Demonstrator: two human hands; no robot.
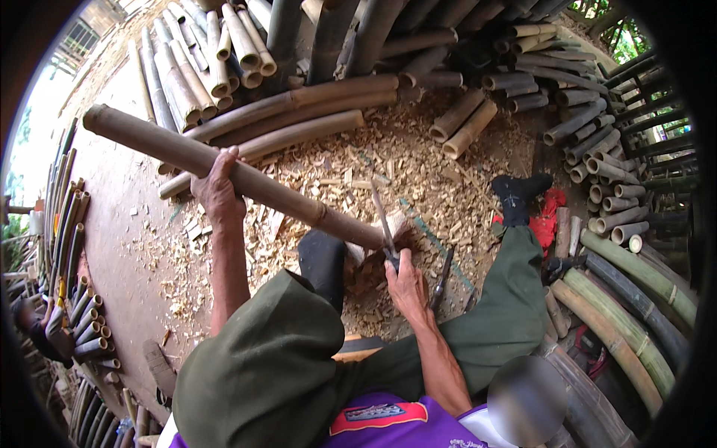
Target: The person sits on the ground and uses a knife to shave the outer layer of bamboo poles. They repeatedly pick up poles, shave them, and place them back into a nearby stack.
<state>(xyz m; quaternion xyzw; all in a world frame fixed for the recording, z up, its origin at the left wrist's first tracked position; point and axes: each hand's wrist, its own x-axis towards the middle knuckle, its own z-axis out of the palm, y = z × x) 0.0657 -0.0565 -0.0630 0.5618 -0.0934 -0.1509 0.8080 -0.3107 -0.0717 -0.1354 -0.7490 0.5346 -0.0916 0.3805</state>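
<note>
A long brown bamboo pole (287, 200) slants from the upper left down to the middle. My left hand (218, 184) is wrapped round it, roughly midway along. The pole's near end rests at a pale wooden block (402, 224) between my feet. In my right hand (408, 282) is the dark handle of a knife (382, 213). Its narrow blade points up and away, beside or against the pole's end; whether it touches cannot be made out. A second dark, thin tool (442, 280) lies just right of my right hand.
Pale wood chips (441, 187) cover the ground around the block. Long bamboo poles (306, 97) lie beyond, with cut bamboo pieces (467, 123) to their right. More bamboo stacks (616, 190) line the right side. Green poles (627, 313) lie near my right leg. Another person (45, 328) is at far left.
</note>
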